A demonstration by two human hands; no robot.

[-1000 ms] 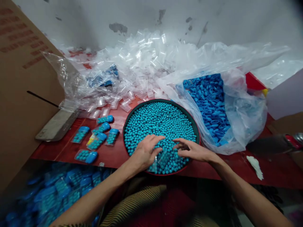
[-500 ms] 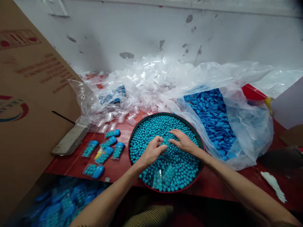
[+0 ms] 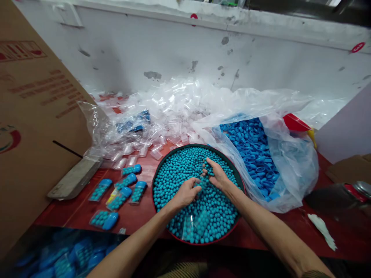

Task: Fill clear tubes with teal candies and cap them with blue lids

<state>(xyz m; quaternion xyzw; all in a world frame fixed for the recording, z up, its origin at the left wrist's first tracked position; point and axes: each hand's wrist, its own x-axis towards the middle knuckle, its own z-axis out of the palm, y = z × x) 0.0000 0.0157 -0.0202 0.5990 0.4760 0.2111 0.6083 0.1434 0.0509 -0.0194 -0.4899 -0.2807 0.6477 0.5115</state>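
Beads — left hand and right hand over them.

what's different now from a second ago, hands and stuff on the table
The right hand has moved left and forward, over the middle of the round red-and-dark-green tub of small turquoise balls; the left hand has moved slightly forward. Whether either took or released anything is too blurred to tell. The clear plastic containers on the tub's near side and six blue-capped containers outside it stayed put.
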